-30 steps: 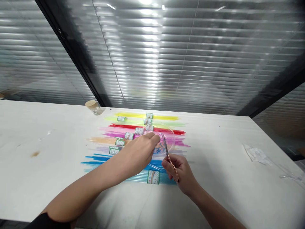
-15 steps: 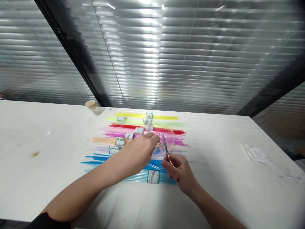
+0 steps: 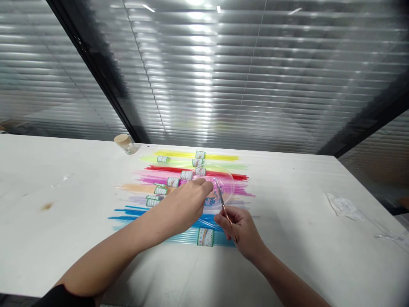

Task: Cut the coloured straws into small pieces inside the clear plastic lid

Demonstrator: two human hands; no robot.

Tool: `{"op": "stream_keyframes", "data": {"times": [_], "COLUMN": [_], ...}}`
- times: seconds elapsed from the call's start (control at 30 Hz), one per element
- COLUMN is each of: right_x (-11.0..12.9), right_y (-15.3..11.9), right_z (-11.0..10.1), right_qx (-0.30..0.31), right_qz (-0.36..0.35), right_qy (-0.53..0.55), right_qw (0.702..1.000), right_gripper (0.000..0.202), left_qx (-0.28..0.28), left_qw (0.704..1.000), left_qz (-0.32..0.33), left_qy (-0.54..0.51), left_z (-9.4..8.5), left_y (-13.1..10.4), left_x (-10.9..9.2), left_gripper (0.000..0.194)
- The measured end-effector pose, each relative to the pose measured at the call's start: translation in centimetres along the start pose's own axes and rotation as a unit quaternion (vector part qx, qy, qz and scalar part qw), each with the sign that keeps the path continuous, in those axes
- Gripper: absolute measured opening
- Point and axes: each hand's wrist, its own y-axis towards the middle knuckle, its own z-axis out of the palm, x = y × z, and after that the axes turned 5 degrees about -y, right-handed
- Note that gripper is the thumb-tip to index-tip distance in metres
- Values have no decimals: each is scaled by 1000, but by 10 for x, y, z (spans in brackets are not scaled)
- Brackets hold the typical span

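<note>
My right hand (image 3: 239,226) grips copper-handled scissors (image 3: 226,214), their blades pointing up and away over a clear round bowl (image 3: 233,186). Close to the blade tips, my left hand (image 3: 194,198) is closed in a pinch; what it holds is too small to make out. Small cut bits (image 3: 211,201), blue and orange, lie in the bowl. Beneath both hands are rows of thin coloured straws: blue straws (image 3: 131,211), light-blue straws (image 3: 188,237), red straws (image 3: 159,169) and yellow straws (image 3: 179,154). Printed paper labels (image 3: 205,237) wrap the bundles.
A small jar with a tan lid (image 3: 124,143) stands at the back left of the white table (image 3: 79,183). Crumpled clear plastic wrapping (image 3: 343,207) lies on the right. Behind the table's far edge is glass with blinds (image 3: 204,76).
The scissors and my right hand have shifted slightly left, bringing the blade tips nearer my left fingers. My left hand has barely moved.
</note>
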Motion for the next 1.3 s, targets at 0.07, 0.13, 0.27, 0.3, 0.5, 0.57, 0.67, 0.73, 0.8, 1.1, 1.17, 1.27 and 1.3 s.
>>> {"op": "stream_keyframes", "data": {"times": [0.07, 0.13, 0.27, 0.3, 0.5, 0.57, 0.67, 0.73, 0.8, 1.1, 1.17, 1.27, 1.3], "right_x": [0, -1, -1, -1, -2, -3, -3, -3, -3, -1, -1, 0, 0], "right_y": [0, 0, 0, -1, -2, -2, -2, -2, -2, -2, -3, -2, -2], "right_z": [0, 0, -1, -1, -2, -2, -2, -3, -2, -1, 0, 1, 1], "right_qx": [-2, -6, -3, -1, 30, 41, 45, 49, 51, 45, 54, 57, 56], "right_qz": [0, 0, -10, -17, -42, -43, -48, -53, -56, -30, -31, -36, -38], "right_qy": [-2, -4, 4, 9, 41, 45, 50, 55, 56, 56, 49, 44, 45], "right_qw": [1000, 1000, 1000, 1000, 998, 997, 997, 996, 996, 997, 997, 997, 997], "right_gripper": [54, 55, 53, 53, 51, 49, 48, 48, 48, 47, 47, 48, 48], "left_qx": [-2, -4, -12, -14, -13, -12, -8, -7, -9, -17, -12, -9, -9], "left_qw": [1000, 1000, 1000, 1000, 1000, 1000, 1000, 1000, 1000, 1000, 1000, 1000, 1000], "left_qz": [-6, -8, -6, -6, -4, -4, -1, -2, -1, -3, -5, 8, 13], "left_qy": [-2, -4, -5, -5, -15, -20, -23, -21, -17, 2, 5, 8, 9], "left_z": [0, 1, 1, 1, 0, 0, 1, 2, 2, 0, 0, 1, 1], "left_y": [0, 0, 0, -1, -2, -1, -1, 0, 0, 0, 0, 0, -1], "left_x": [0, 1, 4, 4, 3, 2, 2, 2, 2, 0, -1, -2, -3], "left_gripper": [20, 20, 21, 21, 21, 21, 21, 21, 20, 20, 21, 22, 23]}}
